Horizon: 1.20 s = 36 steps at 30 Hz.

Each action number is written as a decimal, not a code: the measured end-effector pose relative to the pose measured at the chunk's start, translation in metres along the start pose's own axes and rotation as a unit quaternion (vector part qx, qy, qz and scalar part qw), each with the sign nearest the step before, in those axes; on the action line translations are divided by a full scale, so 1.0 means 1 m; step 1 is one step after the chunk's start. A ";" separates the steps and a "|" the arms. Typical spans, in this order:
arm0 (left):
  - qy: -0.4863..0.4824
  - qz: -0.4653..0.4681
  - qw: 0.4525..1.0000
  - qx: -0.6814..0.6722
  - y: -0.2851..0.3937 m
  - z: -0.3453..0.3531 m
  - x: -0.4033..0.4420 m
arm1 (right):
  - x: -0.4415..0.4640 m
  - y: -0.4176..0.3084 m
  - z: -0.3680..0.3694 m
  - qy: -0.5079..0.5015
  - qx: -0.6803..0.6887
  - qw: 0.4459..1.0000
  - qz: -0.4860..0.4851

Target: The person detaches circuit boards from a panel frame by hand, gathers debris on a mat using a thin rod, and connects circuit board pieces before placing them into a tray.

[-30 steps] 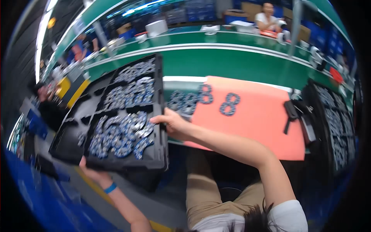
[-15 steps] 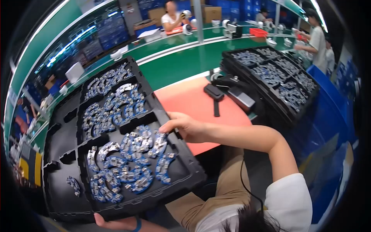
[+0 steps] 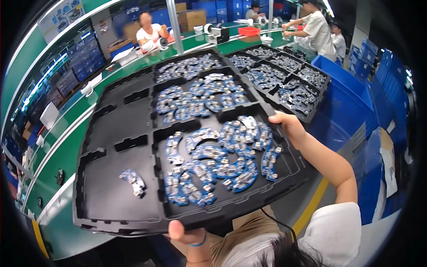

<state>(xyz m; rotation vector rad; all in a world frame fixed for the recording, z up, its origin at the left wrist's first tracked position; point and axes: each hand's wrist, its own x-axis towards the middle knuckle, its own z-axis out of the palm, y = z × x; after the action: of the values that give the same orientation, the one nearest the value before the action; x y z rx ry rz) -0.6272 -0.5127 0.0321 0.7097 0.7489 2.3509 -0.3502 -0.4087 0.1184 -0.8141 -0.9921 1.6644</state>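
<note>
your right hand [image 3: 290,125] grips the right rim of a black compartmented tray [image 3: 111,191], thumb over the edge, and your left hand [image 3: 189,233], with a blue wristband [image 3: 199,242] at the wrist, holds the near edge, its thumb up against the rim and its fingers mostly hidden below. the tray is out in front of you, its near edge over your lap. its three right-hand compartments carry blue curved circuit boards [image 3: 209,153] dotted with pale components, overlapping in loose heaps; in the near left compartment lies a lone curved board [image 3: 133,181]. just beyond the tray's far right side is a second black tray [image 3: 268,94], its compartments filled with similar boards. right of that is a large blue bin [image 3: 349,104]. a green work surface [image 3: 66,160] runs down the left and across behind, with a red bin [image 3: 249,31] on its far stretch. across it sits a person in a white top [image 3: 151,33], near some white devices; at upper right a person in a pale shirt [image 3: 318,31] reaches over the line. a poster [image 3: 62,18] at upper left shows pictures, its writing too small to read.
</note>
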 end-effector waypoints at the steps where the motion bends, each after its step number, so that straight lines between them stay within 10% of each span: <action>1: -0.024 -0.021 0.999 -0.007 0.008 -0.004 0.008 | -0.009 0.000 0.011 0.045 -0.016 0.999 -0.010; 7: -0.147 -0.107 0.983 -0.019 0.043 -0.022 0.066 | -0.017 0.048 0.005 0.191 0.007 0.979 -0.073; 15: -0.204 -0.114 0.971 -0.048 0.060 -0.034 0.093 | -0.026 0.059 0.095 -0.038 0.273 0.955 -0.110; 22: -0.241 -0.143 0.960 0.023 0.081 -0.042 0.122 | -0.024 0.080 0.186 0.062 0.324 0.919 -0.213; 23: -0.262 -0.138 0.955 0.026 0.086 -0.053 0.134 | -0.024 0.102 0.181 0.116 0.316 0.908 -0.248; 24: -0.282 -0.148 0.948 0.018 0.091 -0.062 0.145 | -0.035 0.128 0.181 0.192 -0.055 0.930 -0.310; 25: -0.305 -0.158 0.939 0.015 0.097 -0.076 0.151 | -0.043 0.146 0.193 0.324 -0.390 0.796 -0.331; 29: -0.354 -0.146 0.923 -0.047 0.114 -0.110 0.177 | -0.046 0.167 0.267 0.330 -0.049 0.867 -0.370; 33: -0.332 -0.117 0.922 -0.162 0.142 -0.158 0.221 | -0.039 0.199 0.359 0.564 0.118 0.723 -0.380; 35: -0.359 -0.263 0.886 -0.130 0.152 -0.195 0.232 | -0.036 0.216 0.395 0.587 -0.308 0.500 -0.557; 36: -0.357 -0.263 0.887 -0.128 0.151 -0.205 0.236 | -0.035 0.215 0.411 0.586 -0.308 0.503 -0.556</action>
<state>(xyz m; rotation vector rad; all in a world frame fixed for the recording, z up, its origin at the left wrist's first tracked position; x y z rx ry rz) -0.9723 -0.5336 0.0574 1.0117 0.2402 1.4873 -0.7855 -0.5729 0.1082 -1.0798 -0.6794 -0.5512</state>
